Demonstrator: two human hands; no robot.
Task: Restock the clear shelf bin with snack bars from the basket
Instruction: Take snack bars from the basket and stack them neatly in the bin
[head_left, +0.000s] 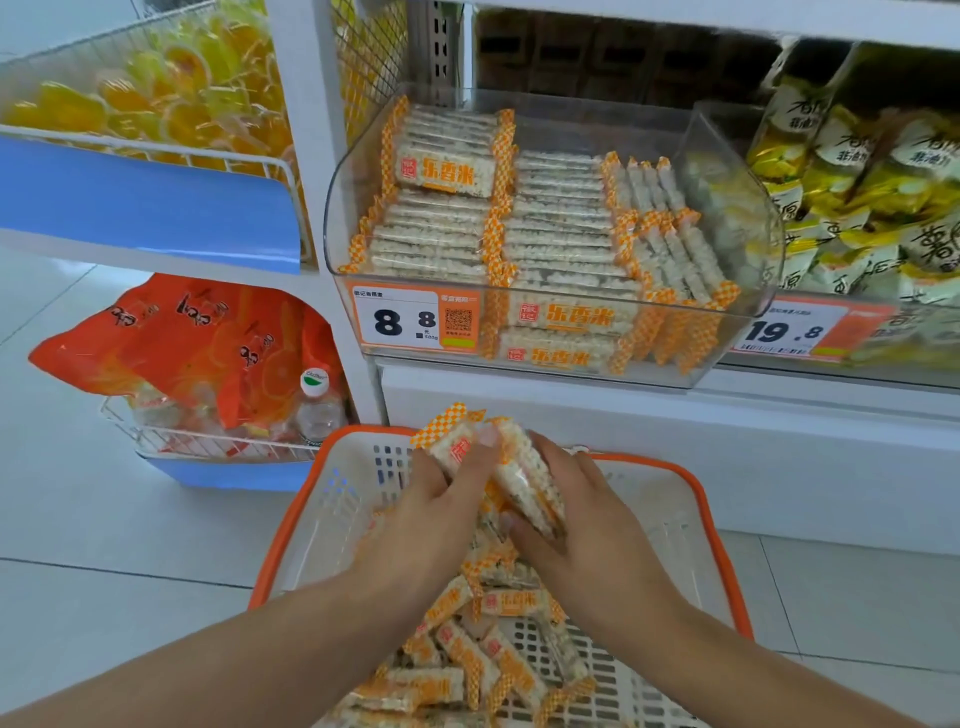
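Left fingers: my left hand (441, 499) curls round a snack bar (457, 447), my fingertips (488, 436) pressing on its wrapper near the top.
Right fingers: my right hand (576, 509) wraps round a small stack of bars (530, 483) held on edge, thumb on the near side, the other fingers over the far side.
Held bars: the two handfuls touch each other, raised just above the basket's far end; an orange-checked wrapper end sticks up at the top left.
Basket (291, 525): white plastic with an orange rim, standing on the floor right below my hands.
Loose bars (467, 654): a jumbled heap lies in the basket, mostly toward the near side, under and between my forearms.
Clear shelf bin (337, 218): it sits on the shelf above and beyond the basket, already holding neat rows of the same bars, flat stacks at left and middle, bars on edge at right.
Price tag (397, 319): fixed to the bin's front at left, reading 8.8.
Neighbouring bin (852, 171): to the right, yellow and white packets, with a 19.8 tag below.
Wire rack (156, 156): to the left, yellow sweets above, orange bags (197, 338) and a small bottle (317, 410) below.
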